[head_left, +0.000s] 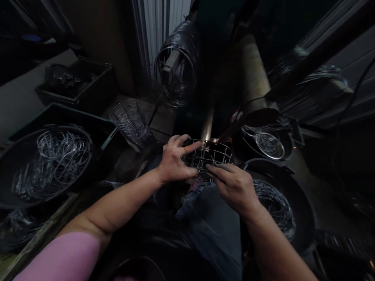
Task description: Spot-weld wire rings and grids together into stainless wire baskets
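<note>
A small round wire basket [222, 157] of crossed metal wires is between my two hands. My left hand [176, 159] grips its left side, with the thumb below and a finger stretched along the top wire; an orange band circles one finger. At the near right side my right hand [234, 183] has its fingers pinched at the wires, though the exact spot under the fingertips is dark. Just beyond, a copper-coloured electrode tip [216, 141] touches or nearly touches the top wire, with a small glow there. A pale metal bar [208, 124] reaches toward the basket from behind.
Wire rings fill a black basin [8, 187] at left and another basin [306, 210] at right. A stack of wire baskets [130, 121] stands left of the machine. Behind are a hanging wire coil [191, 50] and a thick cylinder [254, 70]. Crates [96, 84] stand back left.
</note>
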A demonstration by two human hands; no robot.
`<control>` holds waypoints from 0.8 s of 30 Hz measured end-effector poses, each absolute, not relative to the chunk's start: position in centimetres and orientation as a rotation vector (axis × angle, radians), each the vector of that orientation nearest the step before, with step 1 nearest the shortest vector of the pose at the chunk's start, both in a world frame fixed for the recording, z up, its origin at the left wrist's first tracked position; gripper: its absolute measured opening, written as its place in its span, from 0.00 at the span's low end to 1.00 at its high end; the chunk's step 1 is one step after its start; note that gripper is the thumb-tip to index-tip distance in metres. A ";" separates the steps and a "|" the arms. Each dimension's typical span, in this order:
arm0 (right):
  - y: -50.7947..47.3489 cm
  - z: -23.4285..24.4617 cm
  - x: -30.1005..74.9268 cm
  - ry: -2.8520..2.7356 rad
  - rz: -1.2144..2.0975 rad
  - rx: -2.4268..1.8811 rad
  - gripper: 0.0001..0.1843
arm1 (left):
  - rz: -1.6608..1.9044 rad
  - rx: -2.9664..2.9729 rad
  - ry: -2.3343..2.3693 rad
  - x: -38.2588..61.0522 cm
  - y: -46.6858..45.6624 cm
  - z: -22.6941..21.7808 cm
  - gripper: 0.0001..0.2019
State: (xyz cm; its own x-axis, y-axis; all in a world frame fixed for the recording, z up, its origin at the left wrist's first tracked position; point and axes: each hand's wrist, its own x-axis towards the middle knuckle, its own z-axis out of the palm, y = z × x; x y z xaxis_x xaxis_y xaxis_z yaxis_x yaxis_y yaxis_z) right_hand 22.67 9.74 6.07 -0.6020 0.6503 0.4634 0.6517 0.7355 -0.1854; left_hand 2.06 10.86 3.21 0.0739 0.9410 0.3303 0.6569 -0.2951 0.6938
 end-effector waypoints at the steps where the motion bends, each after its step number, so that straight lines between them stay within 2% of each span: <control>1: 10.1 6.2 22.7 -2.428 -0.004 -0.990 0.13 | 1.072 1.993 1.583 2.1 11.2 3.3 0.37; 24: 14.1 7.0 22.7 -2.208 0.187 -1.075 0.11 | 1.050 1.843 1.571 2.3 15.8 4.3 0.34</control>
State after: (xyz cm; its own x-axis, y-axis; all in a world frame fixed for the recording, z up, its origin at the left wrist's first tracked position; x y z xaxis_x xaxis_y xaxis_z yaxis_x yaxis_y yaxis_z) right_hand 22.75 14.06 7.02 -0.4392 0.7439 0.5037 0.6483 0.6506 -0.3955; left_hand 2.32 15.79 4.29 0.0383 0.9713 0.2346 0.5887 -0.2116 0.7801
